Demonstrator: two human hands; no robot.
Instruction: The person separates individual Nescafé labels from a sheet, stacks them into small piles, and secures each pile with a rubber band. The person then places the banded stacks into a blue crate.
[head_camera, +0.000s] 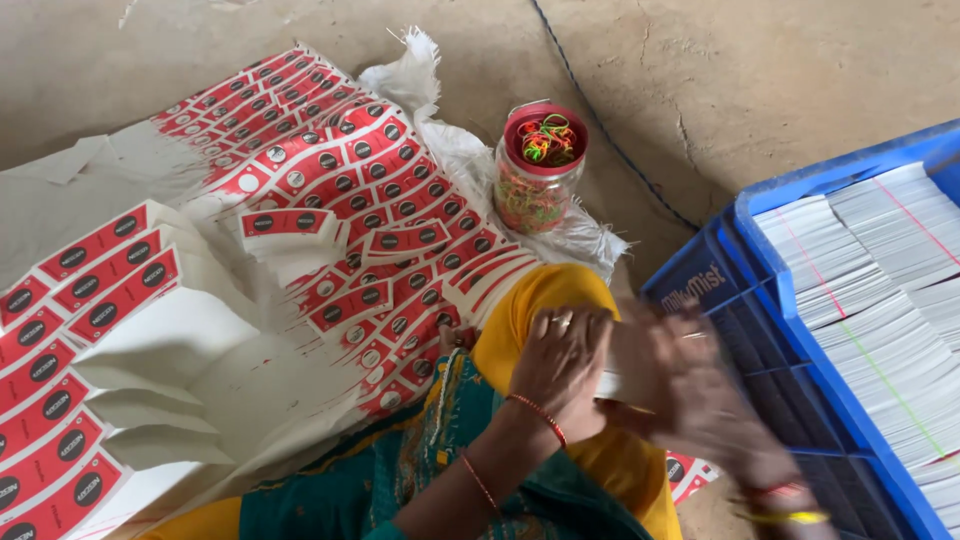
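My left hand (562, 362) and my right hand (672, 378) meet over my yellow-clad knee and together hold a small white stack of cards (612, 384). The right hand is blurred with motion. Red thread bands circle my left wrist and forearm; yellow and red bangles sit on my right wrist. A clear jar (534, 170) with a red rim, full of coloured rubber bands, stands on the floor just beyond my knee.
Stacks of red and white printed cards (350, 200) lie spread over a white sack to my left. A blue plastic crate (790, 330) at right holds rows of white card bundles (880, 290). A blue cord (600, 120) crosses the concrete floor.
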